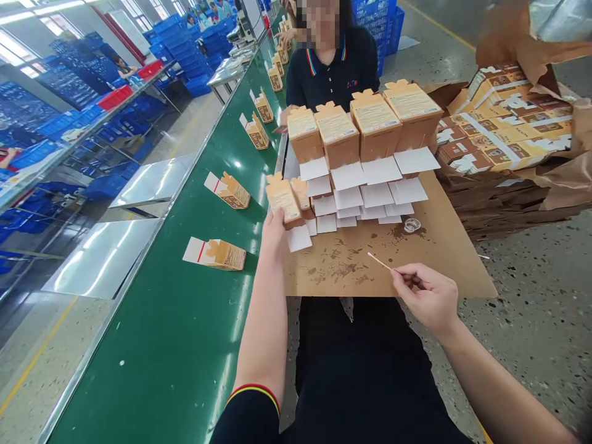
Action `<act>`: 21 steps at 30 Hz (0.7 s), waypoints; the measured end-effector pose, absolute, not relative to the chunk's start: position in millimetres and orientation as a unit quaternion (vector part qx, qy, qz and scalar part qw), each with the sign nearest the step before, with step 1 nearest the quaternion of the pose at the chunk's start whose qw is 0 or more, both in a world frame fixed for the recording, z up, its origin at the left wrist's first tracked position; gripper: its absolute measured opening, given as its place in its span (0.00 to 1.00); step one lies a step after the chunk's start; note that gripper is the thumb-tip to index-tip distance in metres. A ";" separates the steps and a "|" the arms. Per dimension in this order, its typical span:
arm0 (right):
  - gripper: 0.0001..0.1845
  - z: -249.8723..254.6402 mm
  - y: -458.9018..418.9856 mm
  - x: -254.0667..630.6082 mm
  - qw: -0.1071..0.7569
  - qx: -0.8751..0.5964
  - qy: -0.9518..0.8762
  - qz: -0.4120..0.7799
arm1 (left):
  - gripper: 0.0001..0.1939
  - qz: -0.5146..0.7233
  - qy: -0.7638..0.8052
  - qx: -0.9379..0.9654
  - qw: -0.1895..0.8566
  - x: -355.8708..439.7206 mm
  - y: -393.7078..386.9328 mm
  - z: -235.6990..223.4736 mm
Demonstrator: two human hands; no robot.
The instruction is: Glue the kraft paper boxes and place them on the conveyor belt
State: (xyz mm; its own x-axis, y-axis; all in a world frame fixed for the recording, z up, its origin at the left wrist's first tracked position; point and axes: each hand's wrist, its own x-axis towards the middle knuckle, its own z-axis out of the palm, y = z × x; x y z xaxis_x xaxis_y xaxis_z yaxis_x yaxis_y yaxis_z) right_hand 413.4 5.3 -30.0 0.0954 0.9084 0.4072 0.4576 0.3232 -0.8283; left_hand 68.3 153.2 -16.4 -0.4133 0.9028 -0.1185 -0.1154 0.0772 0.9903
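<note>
My left hand [274, 229] is at the left end of the stacked boxes, its thumb on the front of a small tan carton [283, 201] and its other fingers mostly hidden. A white flap [299, 238] hangs out from that carton's lower end. My right hand [428, 295] pinches a cotton swab [380, 261] between thumb and fingers, its white tip pointing up and left over the brown cardboard sheet [444, 265]. Beyond the swab, a small clear round dish [412, 226] sits among dark wet spots. Several tan cartons [374, 126] stand stacked, white flaps toward me.
On my left runs a green conveyor belt [185, 327] carrying several spaced cartons [226, 254] with raised flaps. Opposite me sits a co-worker [333, 71] behind the stack. To the right, a paper-wrapped bundle [504, 191] holds flat cartons. Blue crates [185, 43] are piled in the background.
</note>
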 end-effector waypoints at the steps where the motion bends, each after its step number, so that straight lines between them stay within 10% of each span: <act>1: 0.13 -29.3 3.3 414.4 0.508 -0.535 -0.636 0.224 | 0.20 0.613 0.584 0.326 0.420 61.6 134.0 -17.9; 21: 0.12 -96.9 2.0 335.9 0.331 -0.393 -0.797 0.317 | 0.38 0.622 0.591 0.237 0.456 85.2 0.4 -79.7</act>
